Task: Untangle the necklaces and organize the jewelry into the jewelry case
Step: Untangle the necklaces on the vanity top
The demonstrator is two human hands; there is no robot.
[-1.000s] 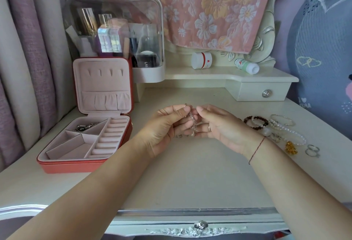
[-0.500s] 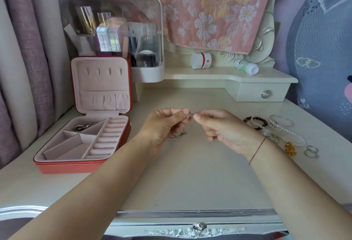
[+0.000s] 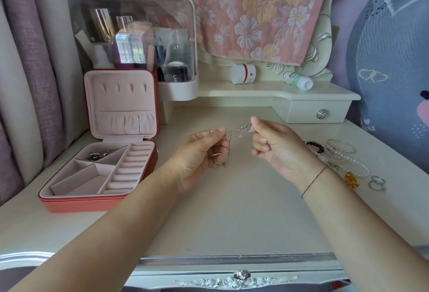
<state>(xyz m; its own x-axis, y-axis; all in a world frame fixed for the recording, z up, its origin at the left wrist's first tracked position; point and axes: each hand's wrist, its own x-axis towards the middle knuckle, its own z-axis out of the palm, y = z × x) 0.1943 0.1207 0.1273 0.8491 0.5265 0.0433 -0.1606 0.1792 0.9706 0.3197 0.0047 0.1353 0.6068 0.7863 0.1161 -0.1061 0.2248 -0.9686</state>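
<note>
Left hand [image 3: 199, 152] pinches silver necklace [image 3: 228, 150], chain hanging down | right hand [image 3: 276, 146] pinches other end, higher | short span runs left-right between hands | open jewelry case [image 3: 97, 200] lies left, nearer left hand

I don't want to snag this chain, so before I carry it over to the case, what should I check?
1. Grip on the chain: left hand and right hand both pinch it, with a stretch taut between them: ok.
2. Chain free of knots: its hanging part loops below the left hand and is too fine to judge: cannot tell.
3. Jewelry case open, lid upright: ok.
4. Free compartment: the front ones are bare, the back one holds silver pieces: ok.
5. Bracelets and rings lie apart, right of the right hand: ok.
</note>
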